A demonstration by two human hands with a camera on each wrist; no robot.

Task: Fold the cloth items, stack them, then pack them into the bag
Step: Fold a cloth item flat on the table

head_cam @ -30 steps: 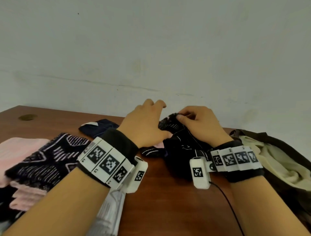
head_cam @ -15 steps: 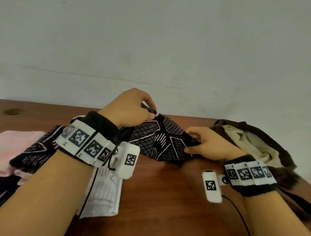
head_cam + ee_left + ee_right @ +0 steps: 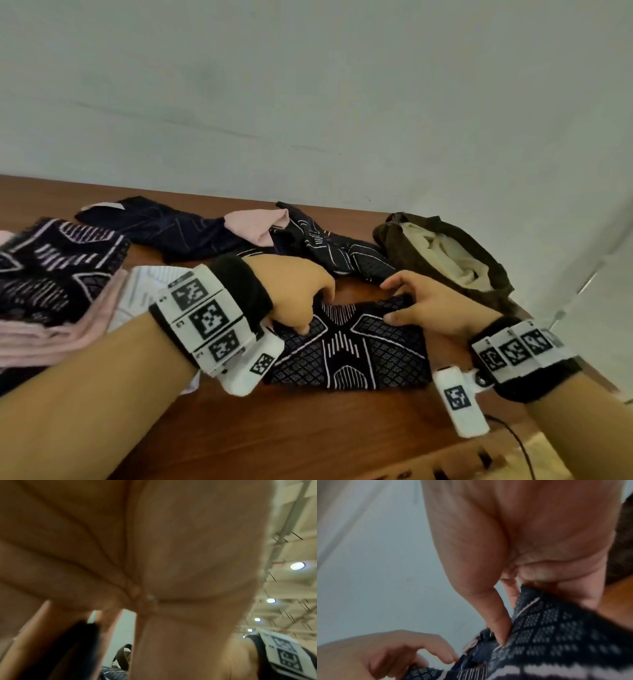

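A dark patterned cloth (image 3: 346, 346) lies flat on the wooden desk (image 3: 308, 431) between the two hands, its long axis running side to side from one hand to the other, its near edge toward the person. The left hand (image 3: 294, 294) sits at the cloth's left far corner with fingers curled down, pinching the fabric's edge; in the left wrist view the fingers close on a dark strip of cloth. The right hand (image 3: 424, 305) is at the right far corner, thumb (image 3: 496, 622) on top and fingers tucked under the edge, pinching the cloth.

Just beyond the hands lies a loose heap of dark and pink cloths (image 3: 260, 233), unfolded. Beyond and outward of the right hand stands the brown bag (image 3: 442, 250), mouth open, showing a pale lining. Outward of the left hand rests a stack of folded cloths (image 3: 54, 291), dark patterned on top of pink, with a printed paper sheet (image 3: 144, 291) beside it, partly under the left wrist.
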